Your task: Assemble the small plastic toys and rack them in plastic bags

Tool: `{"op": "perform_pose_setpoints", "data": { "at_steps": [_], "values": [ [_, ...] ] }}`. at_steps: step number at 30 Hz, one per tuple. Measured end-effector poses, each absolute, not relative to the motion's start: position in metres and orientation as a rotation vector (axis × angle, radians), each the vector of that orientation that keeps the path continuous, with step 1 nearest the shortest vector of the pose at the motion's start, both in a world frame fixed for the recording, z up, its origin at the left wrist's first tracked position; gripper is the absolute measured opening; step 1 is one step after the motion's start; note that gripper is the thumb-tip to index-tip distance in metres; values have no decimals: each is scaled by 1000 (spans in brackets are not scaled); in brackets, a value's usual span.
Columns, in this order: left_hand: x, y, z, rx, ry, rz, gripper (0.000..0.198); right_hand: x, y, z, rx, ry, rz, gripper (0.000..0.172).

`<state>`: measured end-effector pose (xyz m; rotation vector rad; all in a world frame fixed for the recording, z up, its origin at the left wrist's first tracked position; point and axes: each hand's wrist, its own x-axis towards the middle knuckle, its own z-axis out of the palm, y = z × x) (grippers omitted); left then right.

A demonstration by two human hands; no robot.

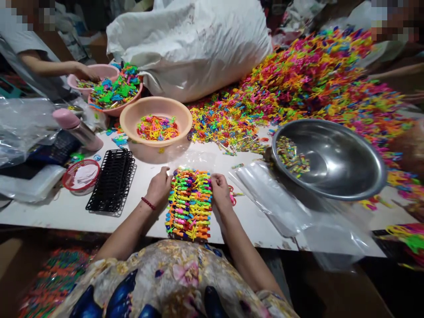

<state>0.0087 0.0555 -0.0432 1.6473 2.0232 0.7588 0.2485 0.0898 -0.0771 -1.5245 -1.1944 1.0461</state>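
In front of my body lies a rack of small multicoloured plastic toys (189, 205), set in several tight rows near the table's front edge. A clear plastic bag (195, 157) shows around its far end. At the upper left side my left hand (159, 187), a red bead bracelet on its wrist, is closed on the bag's edge. My right hand (221, 192) pinches the opposite side, thumb and fingers together. Just beyond the right hand is a small pink-red toy piece (232, 196). How far the bag covers the rack is hard to make out.
Black plastic racks (112, 181) and a red basket (81, 176) sit left. Ahead stands a peach basin (155, 121) of toy pieces. Right are flat clear bags (271, 194), a steel bowl (331, 159) and a large toy heap (314, 79). A co-worker's hand (86, 72) reaches into a basin.
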Motion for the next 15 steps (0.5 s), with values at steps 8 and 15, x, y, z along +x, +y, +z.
{"op": "perform_pose_setpoints", "data": {
  "at_steps": [8,15],
  "values": [
    [6,47,-31,2315,1835,747,34,263,72,-57,-1368,-1810,481,27],
    [-6,14,-18,2601,1547,652,25,286,30,-48,-1118,-2274,176,19]
  ]
}}
